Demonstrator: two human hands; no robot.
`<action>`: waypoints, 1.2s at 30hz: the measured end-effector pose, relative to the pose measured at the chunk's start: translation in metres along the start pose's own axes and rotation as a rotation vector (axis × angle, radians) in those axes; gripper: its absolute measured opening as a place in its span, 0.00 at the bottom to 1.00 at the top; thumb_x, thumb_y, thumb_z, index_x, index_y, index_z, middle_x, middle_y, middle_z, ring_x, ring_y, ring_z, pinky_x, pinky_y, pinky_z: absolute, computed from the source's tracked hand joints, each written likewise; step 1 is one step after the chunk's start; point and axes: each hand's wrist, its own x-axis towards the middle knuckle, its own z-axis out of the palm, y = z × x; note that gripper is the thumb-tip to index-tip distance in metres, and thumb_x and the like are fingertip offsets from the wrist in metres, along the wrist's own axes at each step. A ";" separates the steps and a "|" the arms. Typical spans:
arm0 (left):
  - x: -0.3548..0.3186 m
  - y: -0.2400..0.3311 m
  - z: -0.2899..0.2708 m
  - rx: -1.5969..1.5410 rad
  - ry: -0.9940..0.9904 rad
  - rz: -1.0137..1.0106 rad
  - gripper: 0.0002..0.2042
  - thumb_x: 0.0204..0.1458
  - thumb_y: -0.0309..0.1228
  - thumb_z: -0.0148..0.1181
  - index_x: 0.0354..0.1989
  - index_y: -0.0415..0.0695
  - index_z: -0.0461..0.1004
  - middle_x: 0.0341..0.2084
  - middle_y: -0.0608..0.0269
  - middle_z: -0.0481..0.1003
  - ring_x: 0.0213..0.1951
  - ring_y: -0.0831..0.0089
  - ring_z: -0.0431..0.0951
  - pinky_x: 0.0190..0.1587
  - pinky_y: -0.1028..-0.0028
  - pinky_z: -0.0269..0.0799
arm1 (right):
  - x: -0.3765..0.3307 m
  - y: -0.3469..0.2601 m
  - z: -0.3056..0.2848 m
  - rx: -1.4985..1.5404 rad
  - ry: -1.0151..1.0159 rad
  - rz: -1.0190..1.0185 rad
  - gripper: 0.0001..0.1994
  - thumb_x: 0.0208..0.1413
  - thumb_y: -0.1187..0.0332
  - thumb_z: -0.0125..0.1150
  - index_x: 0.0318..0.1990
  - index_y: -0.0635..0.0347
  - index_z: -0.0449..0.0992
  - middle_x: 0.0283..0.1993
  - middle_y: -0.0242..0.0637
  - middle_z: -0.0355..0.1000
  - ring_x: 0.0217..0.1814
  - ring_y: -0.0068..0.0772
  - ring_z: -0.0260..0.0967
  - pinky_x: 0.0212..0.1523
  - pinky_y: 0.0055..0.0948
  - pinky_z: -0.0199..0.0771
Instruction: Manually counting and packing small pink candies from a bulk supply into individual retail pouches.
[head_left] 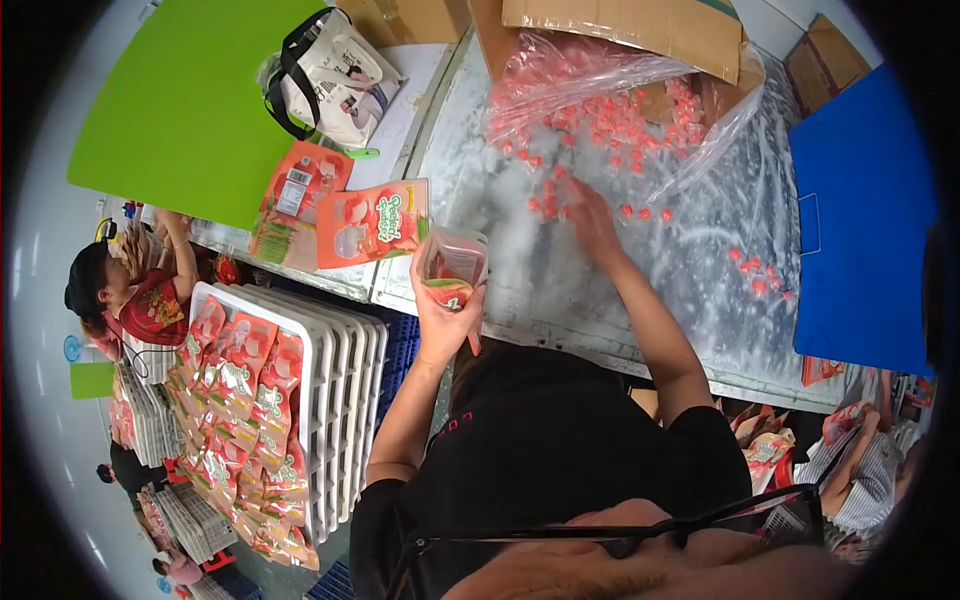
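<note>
The left hand (440, 315) gripped an upright pouch (452, 266), mouth up. The right hand (590, 220), maybe pinching, touched little red candies (600, 125).

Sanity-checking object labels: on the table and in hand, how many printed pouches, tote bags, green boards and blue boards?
Printed pouches: 3, two flat on the table, one open in the left hand
Tote bags: 1
Green boards: 1
Blue boards: 1
Total: 6

I'm in a black short-sleeved top with small red lettering on the chest, both forearms bare, no gloves on my left hand (443, 318) or right hand (590, 218).
</note>
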 end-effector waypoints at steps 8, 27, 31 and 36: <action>-0.005 0.000 -0.007 -0.001 0.055 -0.106 0.46 0.41 0.18 0.70 0.69 0.38 0.49 0.60 0.52 0.61 0.61 0.64 0.64 0.65 0.66 0.61 | -0.045 -0.035 -0.013 -0.143 0.131 -0.040 0.27 0.55 0.63 0.63 0.64 0.53 0.69 0.66 0.44 0.63 0.70 0.50 0.57 0.70 0.42 0.53; -0.015 0.004 -0.016 -0.007 0.134 -0.079 0.37 0.43 0.23 0.73 0.62 0.37 0.57 0.54 0.55 0.68 0.55 0.67 0.69 0.60 0.67 0.64 | 0.019 -0.020 -0.002 -0.331 0.040 0.167 0.23 0.66 0.50 0.46 0.63 0.45 0.71 0.72 0.32 0.60 0.69 0.48 0.57 0.66 0.56 0.53; -0.019 -0.004 -0.020 -0.046 0.145 -0.095 0.38 0.43 0.22 0.73 0.62 0.37 0.56 0.53 0.55 0.68 0.55 0.67 0.69 0.59 0.67 0.65 | 0.011 -0.067 -0.005 -0.381 -0.097 0.013 0.25 0.59 0.48 0.57 0.62 0.45 0.72 0.71 0.32 0.61 0.70 0.47 0.56 0.67 0.58 0.52; -0.017 0.000 -0.018 0.005 0.118 -0.097 0.39 0.43 0.22 0.73 0.63 0.37 0.55 0.54 0.54 0.67 0.56 0.67 0.69 0.60 0.67 0.65 | -0.017 -0.060 -0.006 -0.387 -0.132 -0.040 0.24 0.56 0.53 0.63 0.59 0.48 0.75 0.70 0.32 0.62 0.68 0.44 0.58 0.68 0.54 0.53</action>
